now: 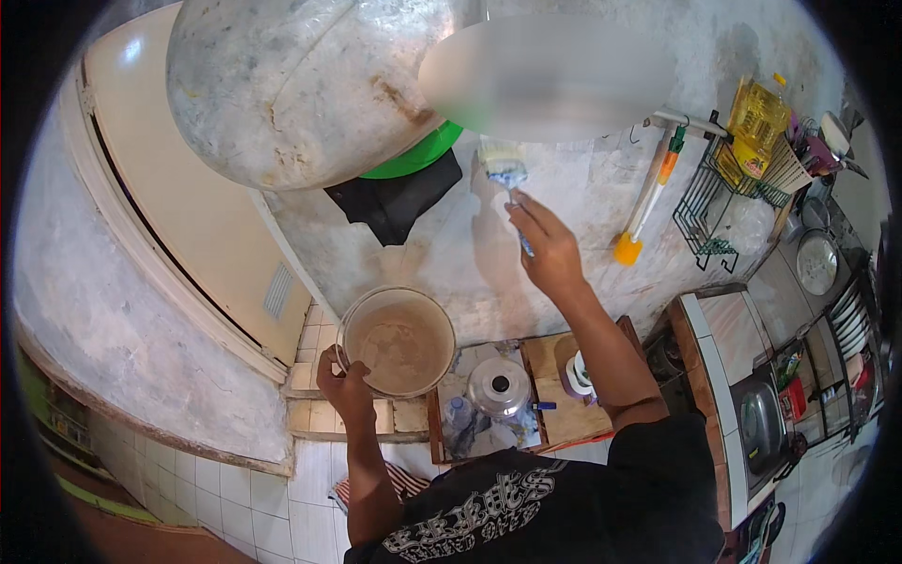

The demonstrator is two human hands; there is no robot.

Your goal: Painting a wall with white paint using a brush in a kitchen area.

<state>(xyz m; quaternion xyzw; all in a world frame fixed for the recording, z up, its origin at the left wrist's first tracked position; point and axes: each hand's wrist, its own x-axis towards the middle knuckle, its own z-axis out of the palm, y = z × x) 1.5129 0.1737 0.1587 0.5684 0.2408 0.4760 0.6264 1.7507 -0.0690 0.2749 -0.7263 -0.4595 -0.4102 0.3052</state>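
My right hand [553, 247] grips the handle of a paintbrush [506, 171], whose pale, wet-looking bristles are up against the patchy grey-white wall [451, 261]. A shadow of the brush and hand falls on the wall below. My left hand [347, 384] holds a round pail [399, 342] by its thin bail and rim, at the lower left of the brush. Inside the pail, the bottom and walls look coated in a beige-brown layer; how deep any liquid is, I cannot tell.
Below the wall stands a low table with a lidded metal pot [499, 388] and a plastic bottle [458, 414]. A yellow-tipped brush [648, 197] hangs at right, near a wire rack [712, 204] with an oil container [757, 127]. Overhead hangs a large wrapped bulk [303, 92]; a door [190, 176] is left.
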